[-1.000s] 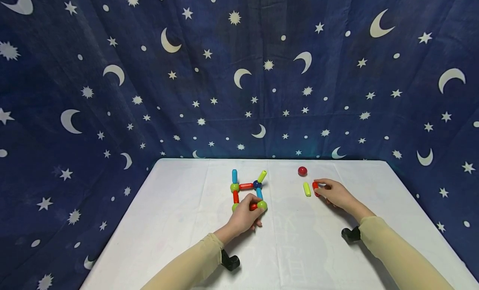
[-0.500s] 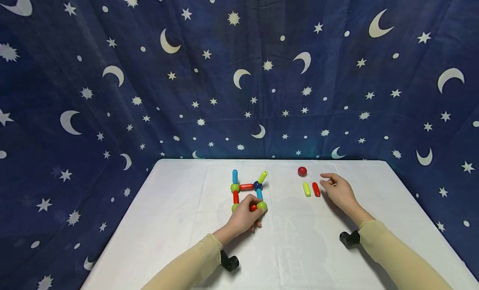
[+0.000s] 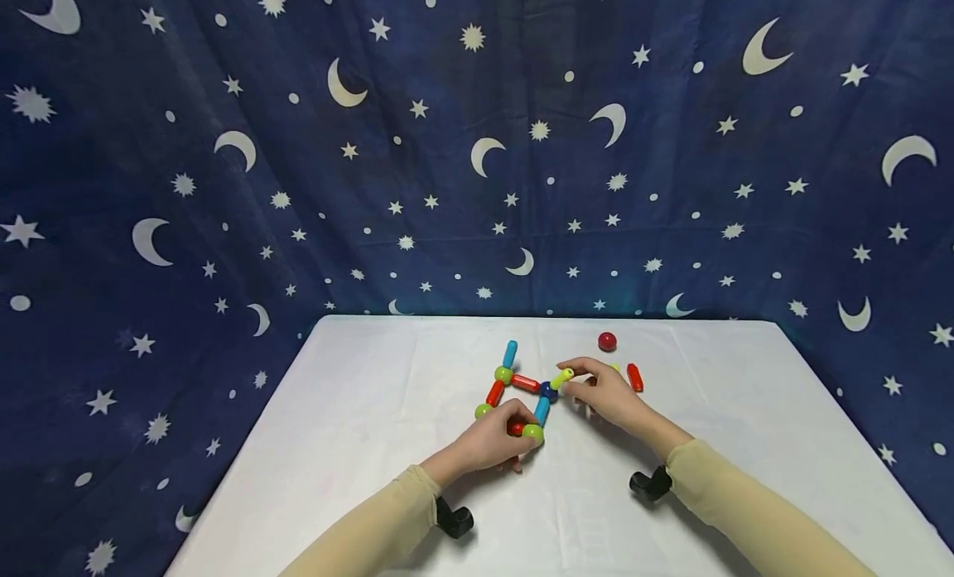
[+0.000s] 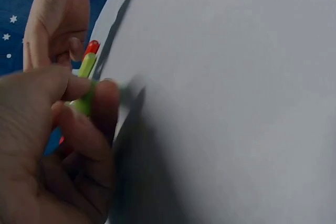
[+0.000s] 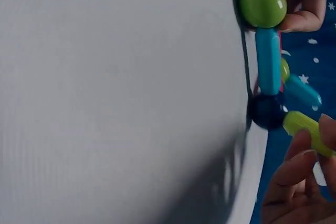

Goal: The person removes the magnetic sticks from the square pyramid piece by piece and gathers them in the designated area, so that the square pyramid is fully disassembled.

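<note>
A four-sided frame of magnetic-looking building rods and balls lies on the white table. My left hand (image 3: 493, 438) grips its near side, at a red rod (image 3: 515, 429) and green ball (image 3: 532, 433); the right wrist view shows my thumb on that green ball (image 5: 262, 4). At the far right corner sits a dark blue ball (image 3: 547, 391), with a yellow-green rod (image 5: 304, 128) sticking out of it. Finger and thumb of my right hand (image 3: 607, 395) pinch that rod. From the far left green ball (image 3: 503, 375) a blue rod (image 3: 510, 353) projects. My left fingers hide part of the near side.
To the right lie a loose red rod (image 3: 635, 377) and a red ball (image 3: 607, 341). A loose yellow-green rod (image 3: 614, 367) is mostly hidden behind my right hand. A dark star-patterned cloth (image 3: 477, 229) hangs beyond the table's far edge.
My right hand let go of the loose red rod, moved left and took hold of the frame's yellow-green rod. The frame has turned and shifted right, with my left hand still holding it.
</note>
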The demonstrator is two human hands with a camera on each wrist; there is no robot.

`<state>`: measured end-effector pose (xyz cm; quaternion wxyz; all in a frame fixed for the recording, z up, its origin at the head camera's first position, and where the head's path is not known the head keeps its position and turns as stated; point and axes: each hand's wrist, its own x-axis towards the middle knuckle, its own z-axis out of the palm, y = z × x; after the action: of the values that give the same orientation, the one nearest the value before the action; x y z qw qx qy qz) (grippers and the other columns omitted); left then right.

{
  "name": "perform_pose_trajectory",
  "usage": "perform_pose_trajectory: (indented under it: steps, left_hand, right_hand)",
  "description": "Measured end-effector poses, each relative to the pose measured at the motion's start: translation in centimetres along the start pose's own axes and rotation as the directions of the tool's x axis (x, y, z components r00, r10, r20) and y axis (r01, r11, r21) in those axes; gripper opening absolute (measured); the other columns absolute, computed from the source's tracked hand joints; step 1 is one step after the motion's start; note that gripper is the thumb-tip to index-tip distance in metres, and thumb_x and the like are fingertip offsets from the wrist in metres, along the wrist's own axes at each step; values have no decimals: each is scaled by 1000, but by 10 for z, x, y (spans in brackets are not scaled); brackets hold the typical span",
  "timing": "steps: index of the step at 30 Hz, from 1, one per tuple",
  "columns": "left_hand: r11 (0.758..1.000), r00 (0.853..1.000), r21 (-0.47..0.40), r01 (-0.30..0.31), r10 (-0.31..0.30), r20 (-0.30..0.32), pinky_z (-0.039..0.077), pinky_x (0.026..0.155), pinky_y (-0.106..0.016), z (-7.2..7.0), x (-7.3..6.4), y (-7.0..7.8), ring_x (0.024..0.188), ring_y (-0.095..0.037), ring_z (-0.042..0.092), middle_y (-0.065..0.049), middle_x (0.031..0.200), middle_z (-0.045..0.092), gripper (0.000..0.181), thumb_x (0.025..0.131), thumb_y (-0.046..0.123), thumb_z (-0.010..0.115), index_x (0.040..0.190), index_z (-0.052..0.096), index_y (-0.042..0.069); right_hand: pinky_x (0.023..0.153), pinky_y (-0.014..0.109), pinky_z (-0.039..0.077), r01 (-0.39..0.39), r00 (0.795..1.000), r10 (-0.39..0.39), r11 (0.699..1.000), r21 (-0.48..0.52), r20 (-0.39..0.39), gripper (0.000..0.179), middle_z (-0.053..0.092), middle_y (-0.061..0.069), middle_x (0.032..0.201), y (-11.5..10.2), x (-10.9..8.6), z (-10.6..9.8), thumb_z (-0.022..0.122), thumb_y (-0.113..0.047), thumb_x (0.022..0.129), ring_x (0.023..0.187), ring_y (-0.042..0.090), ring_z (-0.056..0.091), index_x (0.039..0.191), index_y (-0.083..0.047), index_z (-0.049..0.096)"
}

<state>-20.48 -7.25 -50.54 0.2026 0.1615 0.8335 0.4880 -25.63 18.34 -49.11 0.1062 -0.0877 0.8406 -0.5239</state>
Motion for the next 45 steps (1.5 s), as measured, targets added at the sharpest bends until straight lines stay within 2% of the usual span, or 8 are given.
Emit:
perform_pose_trajectory:
  steps: [14,21,25,28,32,39,42,45]
  left_hand:
    - [992,999,124,-26,23,32,52,57,-30,-19,-6,-1,57,-16,60,-1,84,60,22,91,20,77,106,61,18]
    - [948,996,312,-62,76,-35,50,79,-30,-43,-4,-5,86,-10,58,0,120,63,43,94,11,69,135,59,15]
    - [933,992,356,-46,84,-93,52,76,-32,-45,-3,-3,73,-9,63,-7,134,60,54,96,8,65,147,51,16]
    - [947,991,319,-44,81,-103,54,67,-31,-34,-2,0,60,-10,64,-10,135,60,56,96,13,69,149,49,18]
    - [969,994,242,-42,65,-87,53,52,-30,-15,2,1,53,-12,63,-8,128,63,54,96,20,74,144,52,19]
    - [996,992,76,-44,53,-117,53,47,-31,-3,12,-2,53,-13,65,-3,114,61,38,97,18,73,130,55,16]
    - [998,990,37,-50,54,-131,53,46,-30,1,16,-3,51,-12,64,-2,104,63,34,99,19,71,127,54,15]
    - [999,989,22,-45,48,-142,52,46,-30,6,19,-3,49,-12,63,-2,90,64,34,99,20,71,127,52,14]
  right_hand:
    - [62,34,51,-15,996,8,997,79,84,40,68,15,86,5,-8,8,80,-24,91,70,26,60,126,-9,70]
    - [65,33,53,-21,995,10,992,123,96,37,66,10,97,4,-13,16,82,-21,88,74,24,62,119,-6,66]
    - [65,33,52,-25,992,3,985,168,130,37,67,9,95,3,-16,26,81,-20,89,74,24,61,117,-4,64]
    - [64,33,52,-42,990,10,974,224,141,38,68,11,92,3,-19,34,80,-21,91,74,24,60,120,-3,64]
    - [64,31,52,-111,991,77,931,349,112,42,69,13,99,2,-20,44,76,-19,94,76,22,61,129,-1,62]
    - [57,20,50,-273,948,316,760,590,32,50,64,5,82,-4,-23,58,67,-14,100,63,10,58,145,-3,50]
    - [54,20,47,-263,935,353,741,618,-25,53,61,5,81,-6,-24,62,68,-15,100,58,8,53,147,-5,46]
    - [51,20,45,-223,939,336,755,617,-72,53,61,5,85,-6,-24,64,67,-15,100,57,7,51,147,-7,43]
